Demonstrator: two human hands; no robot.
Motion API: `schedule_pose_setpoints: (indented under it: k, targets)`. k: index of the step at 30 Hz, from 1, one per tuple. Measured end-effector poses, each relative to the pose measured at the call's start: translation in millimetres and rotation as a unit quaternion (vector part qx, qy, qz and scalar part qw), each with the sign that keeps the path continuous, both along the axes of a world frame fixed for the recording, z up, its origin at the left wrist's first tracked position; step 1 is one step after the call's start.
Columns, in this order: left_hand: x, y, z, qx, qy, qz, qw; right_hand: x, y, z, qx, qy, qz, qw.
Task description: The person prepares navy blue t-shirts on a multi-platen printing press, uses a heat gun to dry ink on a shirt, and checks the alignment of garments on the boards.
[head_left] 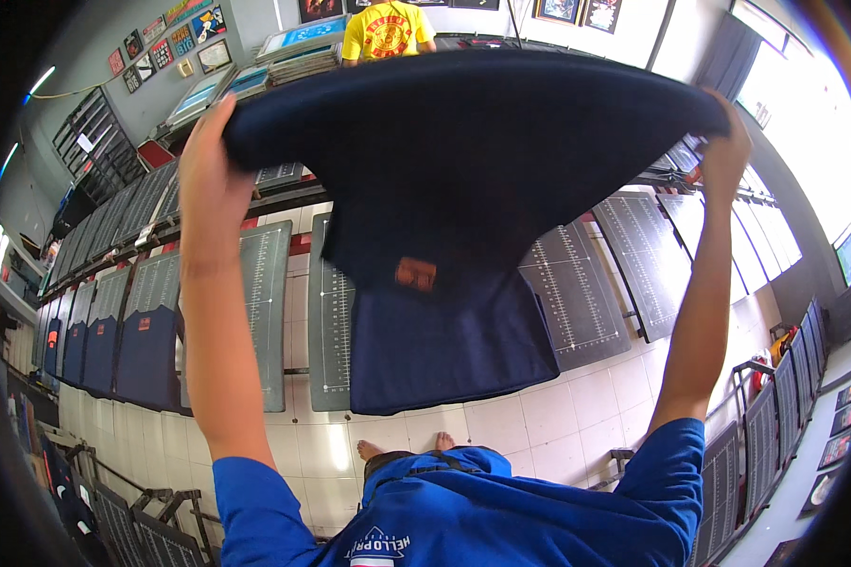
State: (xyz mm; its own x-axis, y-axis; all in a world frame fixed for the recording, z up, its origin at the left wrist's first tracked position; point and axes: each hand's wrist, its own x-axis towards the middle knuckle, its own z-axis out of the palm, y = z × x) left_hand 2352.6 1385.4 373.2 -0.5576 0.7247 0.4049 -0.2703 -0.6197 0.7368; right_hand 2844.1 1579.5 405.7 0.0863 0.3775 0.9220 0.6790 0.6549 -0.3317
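Observation:
A dark navy T-shirt (pixel 501 142) is stretched wide in the air between my two hands. My left hand (pixel 216 156) is closed on its left end, the fingers partly hidden by the cloth and a little blurred. My right hand (pixel 725 146) grips the right end, with the thumb side showing. A small orange print (pixel 414 273) shows at the middle of the navy cloth. Below it, more navy fabric (pixel 449 350) hangs or lies over a dark printing board; I cannot tell whether it is all one shirt.
Dark ruled printing boards stand in rows, one (pixel 265 302) to the left and another (pixel 577 293) to the right. Further left, several boards carry navy shirts (pixel 148 350) with orange prints. A person in a yellow shirt (pixel 388 33) stands beyond, near stacked frames (pixel 298 52).

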Motion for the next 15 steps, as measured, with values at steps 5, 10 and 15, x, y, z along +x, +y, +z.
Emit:
schedule_pose_setpoints:
  k: [5, 10, 15]
  targets:
    - [83.9, -113.3, -61.2, -0.141, 0.027, 0.156, 0.977, 42.4, -94.8, -94.4, -0.168, 0.097, 0.027, 0.981]
    - [98.3, -157.7, -192.7, -0.302, 0.042, 0.152, 0.940, 57.3, -164.8, -218.2, -0.314, 0.074, 0.085, 0.943]
    - [109.1, -178.8, -325.7, -0.379, -0.006, 0.111, 0.918, 55.8, -195.3, -336.8, -0.428, 0.120, 0.082, 0.892]
